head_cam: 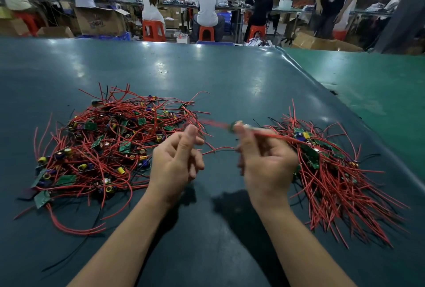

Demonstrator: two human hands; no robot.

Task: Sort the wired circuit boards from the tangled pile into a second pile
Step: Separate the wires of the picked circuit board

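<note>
Tangled pile (103, 146) of red-wired green circuit boards: centre left of frame, on dark teal table (207, 75). Second pile (328, 171): centre right. Room: workers on orange stools, upper frame. Right hand (264, 162): pinching one blurred wired board (236, 124). Left hand (177, 160): loosely curled, grasp of wire unclear.

Your left hand (178, 162) is raised, fingers loosely curled; your right hand (266, 160) pinches at its fingertips, palm facing you.

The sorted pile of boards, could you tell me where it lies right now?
In the head view, the sorted pile lies on the table's right side, just beyond the right hand.
</note>
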